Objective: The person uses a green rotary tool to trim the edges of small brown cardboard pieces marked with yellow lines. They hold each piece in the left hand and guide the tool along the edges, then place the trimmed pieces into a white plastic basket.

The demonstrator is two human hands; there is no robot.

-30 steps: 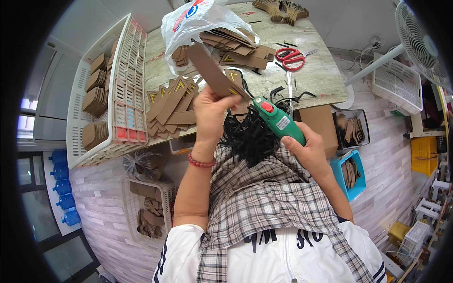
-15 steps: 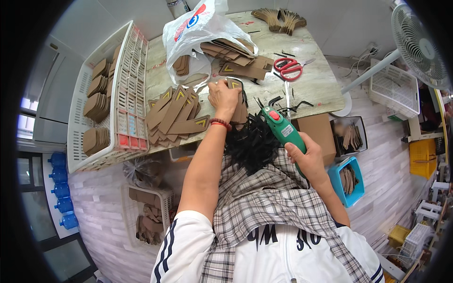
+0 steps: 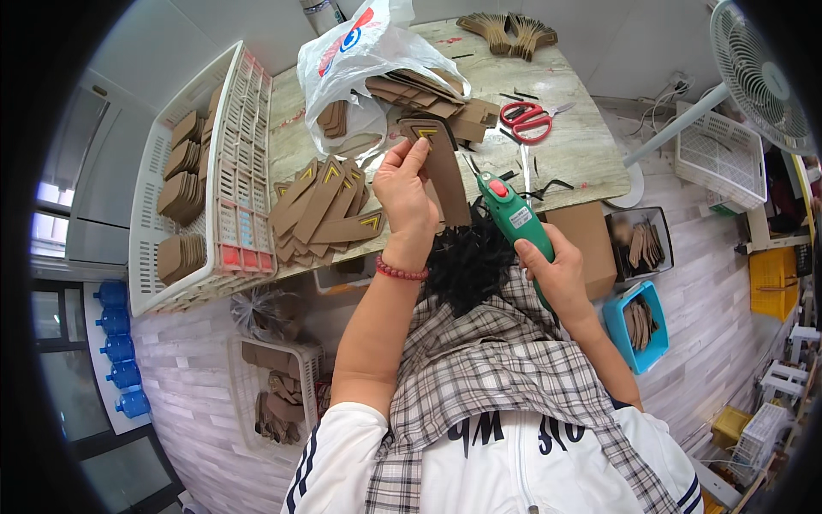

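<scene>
Between the thumb and fingers of my left hand [image 3: 402, 195] is a brown strip [image 3: 447, 176], its top bearing a yellow chevron and its right edge dark. The strip stands nearly upright above the table's front edge. My right hand [image 3: 558, 267] is wrapped round a green handheld electric cutter [image 3: 510, 211] with a red button. Its pointed tip is just right of the strip, apart from it. A heap of black trimmings [image 3: 467, 270] lies on my plaid apron [image 3: 479, 377] below both hands. Left of my left hand, similar chevron-marked strips [image 3: 330, 206] lie in a loose pile.
A white plastic bag [image 3: 347, 64] with brown pieces stands at the back. Red-handled scissors [image 3: 533, 127] lie on the table [image 3: 582, 163]. A white crate [image 3: 229, 171] of stacked pieces is at left. A blue bin [image 3: 612, 321] and a fan [image 3: 758, 73] are at right.
My left hand has turned and drawn the brown strip up and toward me, so more of its length shows. The cutter stays in my right hand, nearly in place.
</scene>
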